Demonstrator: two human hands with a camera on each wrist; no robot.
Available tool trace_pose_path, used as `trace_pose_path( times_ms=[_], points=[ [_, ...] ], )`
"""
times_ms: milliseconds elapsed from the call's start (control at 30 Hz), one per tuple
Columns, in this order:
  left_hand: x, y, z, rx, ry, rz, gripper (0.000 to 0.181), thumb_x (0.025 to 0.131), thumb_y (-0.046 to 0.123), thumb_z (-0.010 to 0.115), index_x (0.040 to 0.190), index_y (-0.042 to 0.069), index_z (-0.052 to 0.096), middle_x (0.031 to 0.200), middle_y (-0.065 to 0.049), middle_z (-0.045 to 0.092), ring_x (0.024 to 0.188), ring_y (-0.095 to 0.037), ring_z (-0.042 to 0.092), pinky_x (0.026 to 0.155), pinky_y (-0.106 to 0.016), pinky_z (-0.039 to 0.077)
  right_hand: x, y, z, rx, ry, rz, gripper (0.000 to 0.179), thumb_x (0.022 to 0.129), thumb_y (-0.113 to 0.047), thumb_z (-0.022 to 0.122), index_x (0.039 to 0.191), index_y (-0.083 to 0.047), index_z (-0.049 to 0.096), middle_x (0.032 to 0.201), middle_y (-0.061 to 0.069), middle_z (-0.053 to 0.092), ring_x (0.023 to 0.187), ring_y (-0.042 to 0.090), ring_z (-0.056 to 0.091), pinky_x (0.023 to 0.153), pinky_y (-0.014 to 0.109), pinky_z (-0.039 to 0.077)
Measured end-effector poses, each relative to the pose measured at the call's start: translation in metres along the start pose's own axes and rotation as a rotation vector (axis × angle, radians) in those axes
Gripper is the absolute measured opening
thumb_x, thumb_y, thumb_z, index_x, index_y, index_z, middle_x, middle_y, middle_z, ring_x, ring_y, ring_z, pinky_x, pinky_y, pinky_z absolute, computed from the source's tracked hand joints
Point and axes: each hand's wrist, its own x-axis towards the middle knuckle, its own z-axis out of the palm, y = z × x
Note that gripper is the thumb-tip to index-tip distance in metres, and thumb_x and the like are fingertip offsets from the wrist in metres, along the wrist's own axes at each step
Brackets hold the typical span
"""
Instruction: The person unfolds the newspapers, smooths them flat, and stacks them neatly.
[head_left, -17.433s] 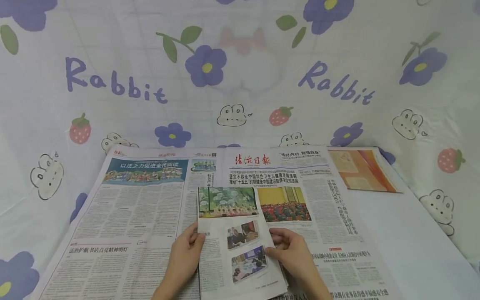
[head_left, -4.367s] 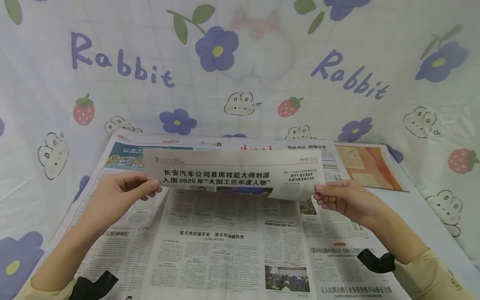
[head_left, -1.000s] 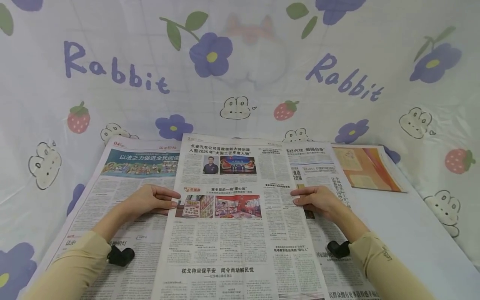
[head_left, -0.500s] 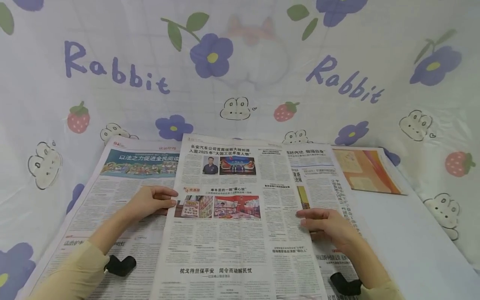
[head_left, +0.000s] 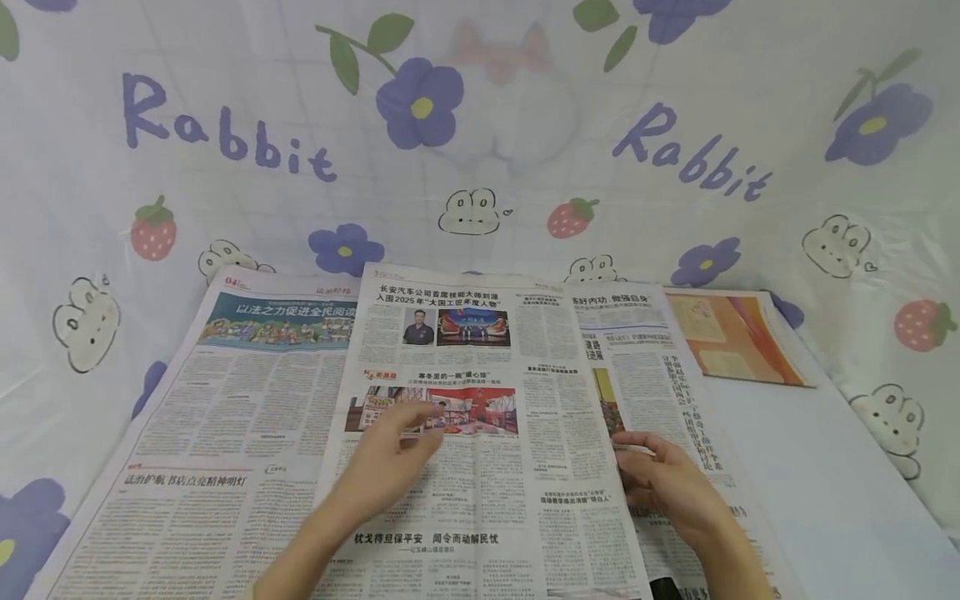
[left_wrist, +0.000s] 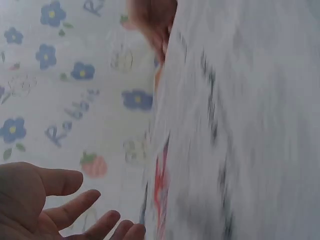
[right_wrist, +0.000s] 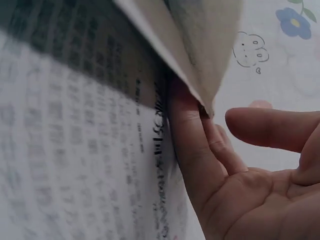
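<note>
A long newspaper lies unfolded over a wider spread newspaper. Above its photo strip is my left hand, with loosely bent fingers and nothing in them. The left wrist view shows that hand's fingers spread, apart from the blurred page. At the long newspaper's right edge, my right hand has its fingers tucked under the sheet. From the right wrist view, the edge of the paper rises over these fingers, while the thumb stands away from it.
An orange printed booklet lies at the back right on the white table. Behind the table hangs a white curtain printed with flowers, rabbits and strawberries.
Earlier the long newspaper was folded small, then opened out and laid flat. Since half a second ago my left hand has left its left edge and moved right over the page; my right hand slid nearer.
</note>
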Motion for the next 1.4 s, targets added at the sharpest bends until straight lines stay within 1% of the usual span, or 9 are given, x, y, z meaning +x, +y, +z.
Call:
trace_pose_path(
  times_ms=[133, 233, 367, 500, 600, 733, 900, 1133, 1400],
  points=[
    [-0.007, 0.020, 0.044, -0.204, -0.111, 0.015, 0.029, 0.099, 0.021, 0.061, 0.127, 0.012, 0.064, 0.130, -0.004, 0.057, 0.120, -0.025, 0.054, 0.095, -0.039, 0.048, -0.002, 0.000, 0.003, 0.019, -0.020, -0.030, 0.048, 0.099, -0.009, 0.058, 0.141, 0.006, 0.039, 0.107, 0.017, 0.068, 0.085, 0.026, 0.068, 0.069, 0.035, 0.056],
    [-0.009, 0.032, 0.078, -0.302, -0.162, 0.024, 0.029, 0.099, 0.022, 0.062, 0.125, 0.012, 0.065, 0.127, -0.001, 0.058, 0.116, -0.022, 0.057, 0.091, -0.031, 0.050, -0.003, -0.001, 0.006, 0.035, -0.037, -0.049, 0.048, 0.099, -0.008, 0.058, 0.141, 0.007, 0.039, 0.105, 0.016, 0.070, 0.086, 0.024, 0.069, 0.068, 0.034, 0.057],
    [-0.006, 0.040, 0.119, -0.341, -0.201, 0.086, 0.032, 0.098, 0.020, 0.063, 0.128, 0.007, 0.063, 0.126, -0.003, 0.057, 0.113, -0.021, 0.057, 0.084, -0.023, 0.051, -0.005, -0.002, 0.010, 0.033, -0.062, -0.074, 0.050, 0.099, -0.010, 0.059, 0.140, 0.009, 0.037, 0.103, 0.015, 0.071, 0.086, 0.023, 0.069, 0.069, 0.034, 0.057],
    [0.000, 0.037, 0.143, -0.310, -0.197, 0.115, 0.039, 0.096, 0.025, 0.066, 0.130, 0.006, 0.060, 0.127, -0.003, 0.056, 0.114, -0.019, 0.056, 0.081, -0.023, 0.052, -0.006, 0.001, 0.013, 0.028, -0.102, -0.104, 0.052, 0.098, -0.007, 0.060, 0.139, 0.011, 0.035, 0.106, 0.017, 0.070, 0.085, 0.025, 0.070, 0.072, 0.036, 0.057],
    [0.001, 0.031, 0.151, -0.301, -0.179, 0.078, 0.046, 0.093, 0.031, 0.070, 0.131, 0.008, 0.059, 0.126, -0.001, 0.055, 0.112, -0.016, 0.056, 0.080, -0.024, 0.052, -0.006, 0.004, 0.015, 0.037, -0.126, -0.118, 0.050, 0.096, -0.004, 0.062, 0.137, 0.013, 0.038, 0.108, 0.019, 0.069, 0.087, 0.026, 0.070, 0.073, 0.038, 0.058],
    [-0.001, 0.024, 0.153, -0.366, -0.153, 0.011, 0.055, 0.089, 0.033, 0.075, 0.133, 0.009, 0.055, 0.124, -0.001, 0.053, 0.110, -0.016, 0.057, 0.079, -0.023, 0.053, -0.006, 0.006, 0.020, 0.032, -0.156, -0.139, 0.047, 0.094, -0.005, 0.067, 0.132, 0.012, 0.046, 0.111, 0.019, 0.068, 0.093, 0.028, 0.068, 0.073, 0.040, 0.058],
    [-0.001, 0.019, 0.152, -0.439, -0.131, -0.007, 0.056, 0.087, 0.029, 0.078, 0.132, 0.006, 0.055, 0.121, -0.005, 0.056, 0.107, -0.018, 0.061, 0.080, -0.022, 0.053, -0.009, 0.006, 0.025, -0.006, -0.172, -0.159, 0.044, 0.093, -0.009, 0.069, 0.129, 0.011, 0.053, 0.113, 0.020, 0.066, 0.092, 0.027, 0.067, 0.072, 0.040, 0.058],
    [-0.002, 0.017, 0.151, -0.457, -0.125, -0.032, 0.054, 0.086, 0.028, 0.078, 0.130, 0.003, 0.057, 0.117, -0.006, 0.058, 0.102, -0.016, 0.063, 0.079, -0.024, 0.054, -0.011, 0.006, 0.032, -0.036, -0.146, -0.161, 0.042, 0.092, -0.009, 0.070, 0.127, 0.010, 0.055, 0.111, 0.020, 0.066, 0.090, 0.026, 0.067, 0.070, 0.039, 0.058],
    [0.001, 0.013, 0.152, -0.426, -0.136, -0.070, 0.058, 0.085, 0.031, 0.079, 0.131, 0.006, 0.056, 0.119, -0.004, 0.058, 0.102, -0.015, 0.062, 0.079, -0.024, 0.054, -0.013, 0.002, 0.036, -0.121, -0.076, -0.137, 0.041, 0.094, -0.021, 0.070, 0.125, 0.004, 0.059, 0.110, 0.015, 0.066, 0.089, 0.027, 0.066, 0.067, 0.036, 0.057]
  ],
)
